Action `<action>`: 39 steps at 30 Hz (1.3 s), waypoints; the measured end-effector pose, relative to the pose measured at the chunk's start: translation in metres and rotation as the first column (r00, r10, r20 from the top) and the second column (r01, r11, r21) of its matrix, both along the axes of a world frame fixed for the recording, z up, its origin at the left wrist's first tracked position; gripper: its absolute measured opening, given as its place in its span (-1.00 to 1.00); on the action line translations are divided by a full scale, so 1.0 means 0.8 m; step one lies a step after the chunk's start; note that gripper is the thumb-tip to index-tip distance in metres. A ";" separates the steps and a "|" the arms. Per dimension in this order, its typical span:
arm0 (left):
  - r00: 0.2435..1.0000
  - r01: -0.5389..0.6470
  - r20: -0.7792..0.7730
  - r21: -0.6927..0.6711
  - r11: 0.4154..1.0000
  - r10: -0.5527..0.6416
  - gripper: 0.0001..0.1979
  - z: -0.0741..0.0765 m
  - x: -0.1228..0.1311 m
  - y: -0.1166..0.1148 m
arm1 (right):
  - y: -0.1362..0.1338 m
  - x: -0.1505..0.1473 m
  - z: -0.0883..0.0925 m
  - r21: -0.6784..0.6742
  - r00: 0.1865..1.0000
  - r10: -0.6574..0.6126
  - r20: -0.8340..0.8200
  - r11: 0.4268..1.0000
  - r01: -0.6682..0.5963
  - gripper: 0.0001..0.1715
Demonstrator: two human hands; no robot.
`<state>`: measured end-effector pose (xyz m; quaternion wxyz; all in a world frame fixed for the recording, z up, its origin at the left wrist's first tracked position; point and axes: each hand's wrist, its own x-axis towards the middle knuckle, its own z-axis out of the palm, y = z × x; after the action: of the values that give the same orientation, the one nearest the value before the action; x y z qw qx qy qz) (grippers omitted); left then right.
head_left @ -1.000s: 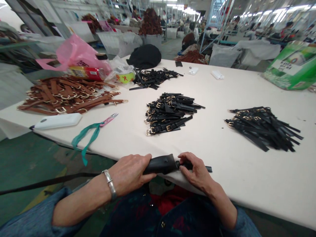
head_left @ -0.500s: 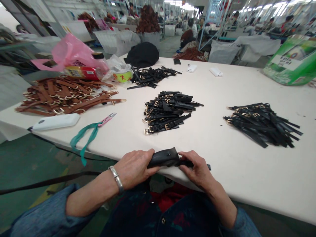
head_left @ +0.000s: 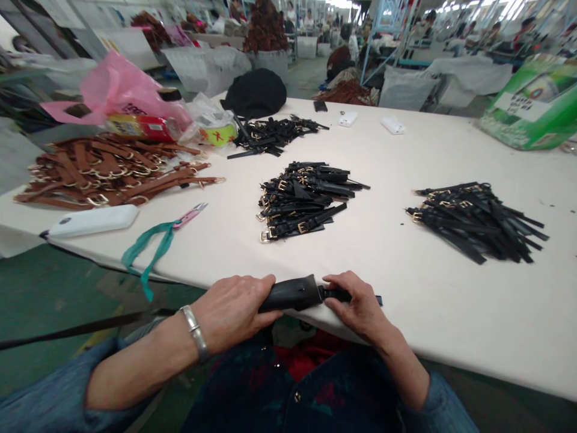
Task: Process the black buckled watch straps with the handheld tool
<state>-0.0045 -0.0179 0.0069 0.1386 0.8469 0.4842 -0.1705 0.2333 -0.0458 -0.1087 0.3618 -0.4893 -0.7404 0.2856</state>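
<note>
At the near edge of the white table (head_left: pixel 406 288) my left hand (head_left: pixel 232 310) is wrapped round a black leather piece (head_left: pixel 293 293) with a snap on it. My right hand (head_left: pixel 356 304) pinches a narrow black strap (head_left: pixel 374 299) that sticks out of that piece toward the right. Both hands rest on the table edge, close together. A heap of black buckled straps (head_left: pixel 304 198) lies just beyond them, and a second black heap (head_left: pixel 478 219) lies to the right.
Brown straps with gold rings (head_left: pixel 103 171) are piled at the left, beside a pink bag (head_left: pixel 121 90). A white oblong device (head_left: pixel 90 219) and pink snips on a green ribbon (head_left: pixel 157 240) lie near the left edge. A green bag (head_left: pixel 532 105) stands far right.
The hands keep their hold on the black piece and strap. The left hand has slid slightly left along it; the view has tilted a little.
</note>
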 end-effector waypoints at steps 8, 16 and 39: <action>0.996 -0.039 0.075 0.004 0.999 0.039 -0.62 -0.010 0.013 0.013 | -0.001 -0.001 0.003 -0.049 0.998 -0.069 -0.007 0.996 0.068 -0.34; 1.000 -0.021 -0.008 -0.018 1.000 0.021 -0.70 -0.002 -0.016 -0.004 | -0.011 0.002 0.009 0.028 0.972 -0.146 0.182 0.989 0.143 -0.81; 0.990 0.134 -0.044 0.060 0.989 -0.131 -0.69 0.017 0.053 0.007 | -0.010 0.013 0.015 -0.055 0.987 -0.069 0.142 0.996 0.077 -0.83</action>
<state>0.0382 -0.0122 0.0203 0.0908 0.8776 0.4345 -0.1809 0.2437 -0.0537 -0.0971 0.3043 -0.5456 -0.7366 0.2592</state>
